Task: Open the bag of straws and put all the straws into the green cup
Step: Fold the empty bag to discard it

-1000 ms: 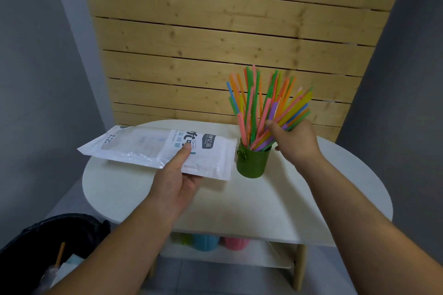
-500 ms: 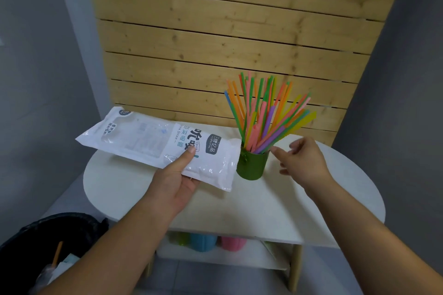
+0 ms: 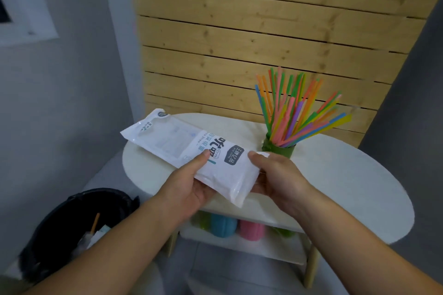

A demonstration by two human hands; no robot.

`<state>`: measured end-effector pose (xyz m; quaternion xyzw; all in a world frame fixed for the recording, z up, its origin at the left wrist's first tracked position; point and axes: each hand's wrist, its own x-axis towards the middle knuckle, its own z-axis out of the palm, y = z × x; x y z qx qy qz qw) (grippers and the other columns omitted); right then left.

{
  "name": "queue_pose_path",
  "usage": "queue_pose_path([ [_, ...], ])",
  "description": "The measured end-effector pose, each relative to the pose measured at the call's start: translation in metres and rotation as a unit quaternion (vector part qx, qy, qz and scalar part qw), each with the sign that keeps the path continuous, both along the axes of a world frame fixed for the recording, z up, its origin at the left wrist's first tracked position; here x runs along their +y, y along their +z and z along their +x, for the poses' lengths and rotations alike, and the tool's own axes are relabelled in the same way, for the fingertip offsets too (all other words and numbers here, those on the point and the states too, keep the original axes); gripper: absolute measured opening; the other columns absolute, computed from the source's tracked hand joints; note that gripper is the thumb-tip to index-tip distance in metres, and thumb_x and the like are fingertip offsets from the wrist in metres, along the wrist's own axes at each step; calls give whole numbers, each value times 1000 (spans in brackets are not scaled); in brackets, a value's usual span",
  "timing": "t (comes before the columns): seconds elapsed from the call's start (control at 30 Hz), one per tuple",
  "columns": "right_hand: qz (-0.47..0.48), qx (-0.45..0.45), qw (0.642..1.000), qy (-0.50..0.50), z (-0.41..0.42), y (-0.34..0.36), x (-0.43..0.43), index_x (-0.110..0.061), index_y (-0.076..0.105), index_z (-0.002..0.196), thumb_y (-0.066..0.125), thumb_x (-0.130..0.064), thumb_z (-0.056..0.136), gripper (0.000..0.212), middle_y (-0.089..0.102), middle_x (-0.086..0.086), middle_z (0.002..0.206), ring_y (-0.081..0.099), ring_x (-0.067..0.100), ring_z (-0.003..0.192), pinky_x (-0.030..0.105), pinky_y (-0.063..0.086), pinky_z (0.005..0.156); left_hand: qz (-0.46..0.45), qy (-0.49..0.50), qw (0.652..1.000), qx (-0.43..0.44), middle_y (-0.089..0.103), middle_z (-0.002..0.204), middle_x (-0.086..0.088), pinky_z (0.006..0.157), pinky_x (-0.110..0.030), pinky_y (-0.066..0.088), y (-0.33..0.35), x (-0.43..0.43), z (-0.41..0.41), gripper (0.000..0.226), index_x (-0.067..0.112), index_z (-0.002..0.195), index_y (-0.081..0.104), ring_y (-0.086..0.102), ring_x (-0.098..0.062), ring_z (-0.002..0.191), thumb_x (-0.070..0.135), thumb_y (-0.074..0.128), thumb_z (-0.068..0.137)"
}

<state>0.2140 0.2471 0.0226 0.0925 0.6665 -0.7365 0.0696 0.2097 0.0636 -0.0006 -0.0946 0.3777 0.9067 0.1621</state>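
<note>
— Where do I see the flat white plastic straw bag (image 3: 191, 148)?

— Above the round white table's (image 3: 335, 175) near-left edge, left of the green cup (image 3: 279, 149) holding the coloured plastic straws (image 3: 292, 112).

— And the black bin (image 3: 72, 230)?

— Lower left, beside the table.

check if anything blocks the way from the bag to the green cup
Nothing visible does. Both hands, left hand and right hand, hold the bag just left of the green cup, which is already packed with straws.

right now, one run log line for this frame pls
stage: straws in green cup | left hand: gripping bag | right hand: gripping bag end | bag: above table
</note>
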Motion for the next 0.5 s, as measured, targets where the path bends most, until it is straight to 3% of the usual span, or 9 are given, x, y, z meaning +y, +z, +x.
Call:
queue_pose_path([
  [0.07,30,24,999,4,-3,-3,-16,0,69,111,59,-23,100,27,77,18,104,74,22,76,31,58,57,-21,19,999,-17,76,115,-10,93,-51,57,-5,-22,12,31,18,123,65,72,-32,109,24,68,93],
  [0.17,54,35,998,22,-7,-8,-50,2,64,100,63,-27,97,30,74,24,100,72,25,70,29,56,52,-53,62,996,-33,78,110,-9,76,-40,63,-18,-60,33,27,17,120,65,74,-27,101,27,65,96],
  [0.3,58,-5,996,72,-2,-20,-104,-1,66,98,56,-37,101,38,75,16,89,72,26,70,32,58,55,-84,131,985,-69,79,98,-7,71,-34,60,-38,-106,63,24,16,114,68,72,-21,88,30,65,95],
  [0.4,27,-54,991,116,11,-41,-145,1,64,93,53,-27,103,32,67,8,64,64,20,51,30,54,49,-109,172,973,-111,80,95,-5,72,-35,58,-58,-141,84,22,19,113,67,74,-20,88,34,63,97],
  [0.5,28,-97,985,141,25,-65,-176,5,64,102,54,-20,102,27,68,15,76,66,18,49,28,54,47,-139,173,961,-165,79,98,-7,68,-34,59,-79,-171,101,29,19,115,66,75,-21,88,40,62,97],
])
